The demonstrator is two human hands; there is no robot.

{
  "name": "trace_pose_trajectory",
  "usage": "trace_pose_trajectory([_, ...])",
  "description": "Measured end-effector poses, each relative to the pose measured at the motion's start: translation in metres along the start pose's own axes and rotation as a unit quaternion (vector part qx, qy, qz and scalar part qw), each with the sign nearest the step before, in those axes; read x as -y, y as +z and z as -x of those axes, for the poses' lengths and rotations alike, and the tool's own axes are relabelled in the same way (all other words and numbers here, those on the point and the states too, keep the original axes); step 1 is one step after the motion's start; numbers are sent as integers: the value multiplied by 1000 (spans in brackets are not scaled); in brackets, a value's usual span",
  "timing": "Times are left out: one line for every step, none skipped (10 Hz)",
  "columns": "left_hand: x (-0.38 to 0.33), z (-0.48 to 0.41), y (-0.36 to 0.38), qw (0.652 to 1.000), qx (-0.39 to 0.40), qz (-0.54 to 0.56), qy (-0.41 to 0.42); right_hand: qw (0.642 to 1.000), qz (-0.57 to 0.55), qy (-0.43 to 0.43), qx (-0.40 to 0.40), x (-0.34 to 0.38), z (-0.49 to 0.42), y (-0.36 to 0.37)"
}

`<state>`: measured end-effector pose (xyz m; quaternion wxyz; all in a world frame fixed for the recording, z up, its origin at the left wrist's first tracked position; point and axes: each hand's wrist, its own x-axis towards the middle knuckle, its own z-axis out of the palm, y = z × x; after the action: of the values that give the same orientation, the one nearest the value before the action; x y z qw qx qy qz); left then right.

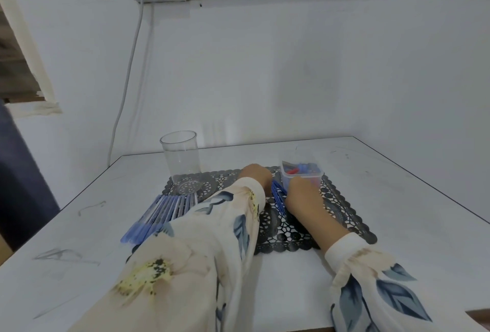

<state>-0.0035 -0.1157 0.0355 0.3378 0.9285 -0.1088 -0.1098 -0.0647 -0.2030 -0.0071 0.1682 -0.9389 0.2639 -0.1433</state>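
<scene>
A bundle of blue pens point(278, 196) sits between my two hands over the black lace placemat point(342, 215). My right hand point(302, 193) lies against the bundle and seems to grip it, with its fingertips at the front wall of a small clear tub point(287, 177) holding blue and red pen caps. My left hand point(256, 175) reaches forward just left of the bundle; its fingers are hidden behind the wrist. A row of several more blue pens point(159, 215) lies side by side on the mat's left edge.
An empty clear plastic cup point(181, 156) stands upright at the mat's far left corner. The white table point(397, 225) meets a white wall at the back. A socket with a hanging cable point(127, 71) is on the wall at upper left.
</scene>
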Motion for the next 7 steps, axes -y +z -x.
trace_pose_trajectory([4,-2,-3,998,-26,-52,11,999,36,-14,1,1,2,-1])
trace_pose_trajectory([7,-4,-4,995,-28,-89,26,998,58,-27,5,3,4,-4])
trace_pose_trajectory([9,0,-5,987,-27,-148,53,997,74,-35,4,4,6,-6])
trace_pose_trajectory([13,-7,-3,984,-33,-161,70,996,78,-48,13,3,6,-7])
trace_pose_trajectory([17,-5,-3,979,-29,-184,82,995,86,-54,17,4,6,-9])
trace_pose_trajectory([19,-7,0,977,-36,-194,85,990,118,-78,12,5,10,-9])
trace_pose_trajectory([19,-3,1,974,-45,-198,101,988,131,-78,31,4,12,-11])
